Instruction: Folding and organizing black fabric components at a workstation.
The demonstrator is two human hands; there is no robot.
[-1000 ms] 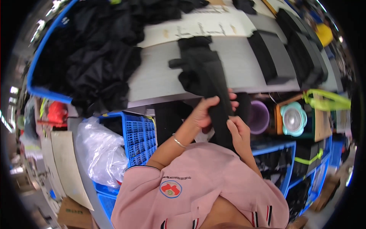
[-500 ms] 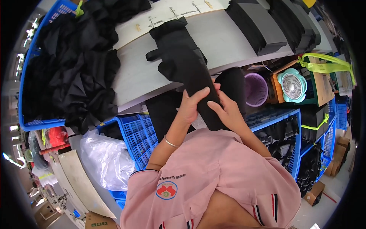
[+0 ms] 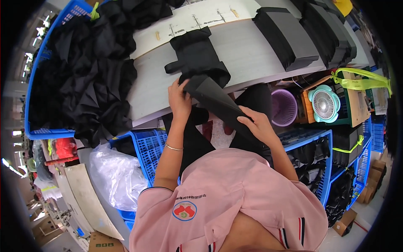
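A long, flat black panel slants across my lap, its far end by the table's front edge. Near its lower right end my right hand is closed on it, thumb on top. My left hand is at the far end, fingers closed around its edge where it meets a black fabric piece. That black fabric piece with a side tab lies on the white table, its near end partly behind the panel.
Crumpled black fabric fills a blue basket on the left. Stacked black panels stand at the table's back right. A purple bin and a turquoise fan are to the right. Blue crates flank my lap.
My left hand has moved away from the near part of the panel to its far end. The panel has tilted and swung, and its near end has shifted right with my right hand.
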